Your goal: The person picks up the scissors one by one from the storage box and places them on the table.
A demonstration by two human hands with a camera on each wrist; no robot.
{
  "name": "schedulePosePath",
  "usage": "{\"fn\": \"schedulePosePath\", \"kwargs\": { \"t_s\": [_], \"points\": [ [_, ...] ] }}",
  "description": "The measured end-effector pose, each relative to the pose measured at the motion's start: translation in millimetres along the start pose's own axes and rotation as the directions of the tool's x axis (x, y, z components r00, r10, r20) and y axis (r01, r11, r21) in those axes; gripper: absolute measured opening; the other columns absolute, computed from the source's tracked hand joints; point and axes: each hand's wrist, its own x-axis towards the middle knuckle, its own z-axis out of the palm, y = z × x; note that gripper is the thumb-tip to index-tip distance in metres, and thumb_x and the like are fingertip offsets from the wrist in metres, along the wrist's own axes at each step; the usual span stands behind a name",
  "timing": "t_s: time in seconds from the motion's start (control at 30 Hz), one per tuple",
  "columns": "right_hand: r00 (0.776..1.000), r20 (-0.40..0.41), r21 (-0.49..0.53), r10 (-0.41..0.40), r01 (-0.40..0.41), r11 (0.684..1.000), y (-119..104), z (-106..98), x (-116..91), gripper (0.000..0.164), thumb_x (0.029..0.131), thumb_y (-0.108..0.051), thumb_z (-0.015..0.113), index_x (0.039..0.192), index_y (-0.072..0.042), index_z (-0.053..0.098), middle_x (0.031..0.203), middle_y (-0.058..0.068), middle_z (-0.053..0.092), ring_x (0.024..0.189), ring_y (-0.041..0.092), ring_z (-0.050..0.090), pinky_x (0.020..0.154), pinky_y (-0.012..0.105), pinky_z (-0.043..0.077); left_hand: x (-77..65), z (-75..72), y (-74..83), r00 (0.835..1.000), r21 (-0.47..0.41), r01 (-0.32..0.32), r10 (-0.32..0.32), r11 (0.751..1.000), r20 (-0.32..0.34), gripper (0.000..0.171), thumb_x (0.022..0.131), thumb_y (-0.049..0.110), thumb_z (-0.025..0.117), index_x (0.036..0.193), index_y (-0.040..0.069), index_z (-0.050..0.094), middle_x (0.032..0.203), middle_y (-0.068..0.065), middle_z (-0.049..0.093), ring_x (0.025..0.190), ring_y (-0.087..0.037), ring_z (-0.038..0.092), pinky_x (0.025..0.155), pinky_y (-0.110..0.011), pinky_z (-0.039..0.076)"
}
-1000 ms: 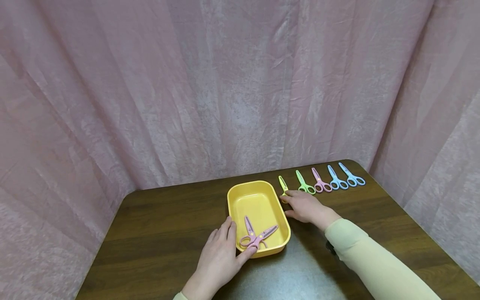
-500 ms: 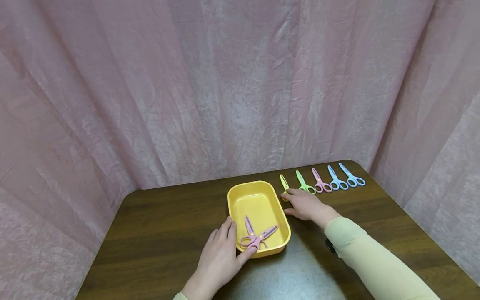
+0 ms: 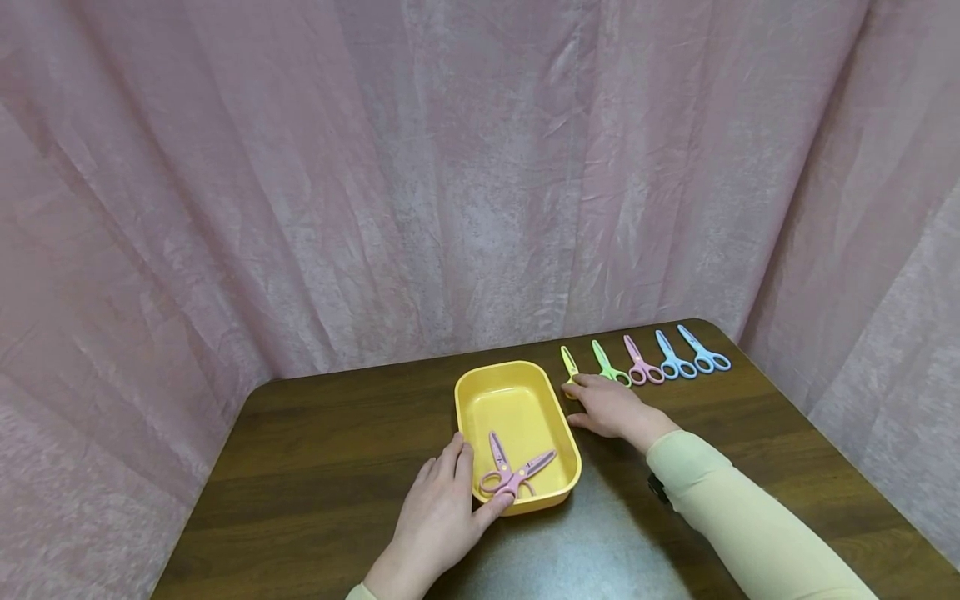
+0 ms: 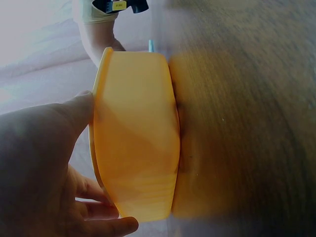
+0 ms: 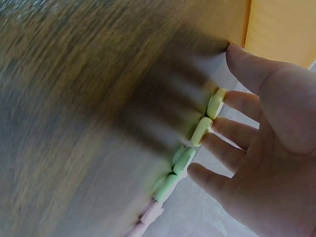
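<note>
My left hand (image 3: 437, 512) grips the near left corner of a yellow plastic tray (image 3: 510, 412), thumb over the near rim and fingers along the left side. Inside the tray, two pink scissors (image 3: 517, 473) lie crossed at the near end. My right hand (image 3: 611, 406) is just right of the tray, its straight fingertips on the handle loops of yellow scissors (image 3: 569, 358). In the right wrist view, the fingers touch the yellow handle (image 5: 216, 102) while the thumb stays apart, by the tray's side. Green scissors (image 3: 602, 357) lie right beside them, their handle partly behind the hand.
Further right along the back edge, pink scissors (image 3: 636, 354) and two blue scissors (image 3: 697, 344) continue the row, blades pointing away. All stand on a dark wooden table (image 3: 337, 450). Pink curtains (image 3: 480, 183) hang behind and on both sides.
My right hand has slid the yellow scissors slightly away from me and a little to the right, level with the row. The left hand and the tray have stayed put.
</note>
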Motion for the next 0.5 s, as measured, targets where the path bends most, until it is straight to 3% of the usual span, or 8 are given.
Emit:
{"fn": "schedulePosePath", "kwargs": {
  "t_s": [0.5],
  "points": [
    [1.000, 0.006, 0.000, 0.008, -0.008, 1.000, 1.9, 1.7, 0.4, 0.060, 0.103, -0.032, 0.078, 0.150, 0.002, 0.064, 0.155, 0.032, 0.056, 0.144, 0.050, 0.055, 0.118, 0.060, 0.046, 0.1, -0.2, 0.6, 1.000, -0.008, 0.002, -0.002, 1.000, -0.001, 0.093, 0.100, 0.068, 0.071, 0.152, -0.008, 0.056, 0.158, -0.027, 0.054, 0.133, -0.045, 0.063, 0.112, -0.055, 0.052]
  ]
}}
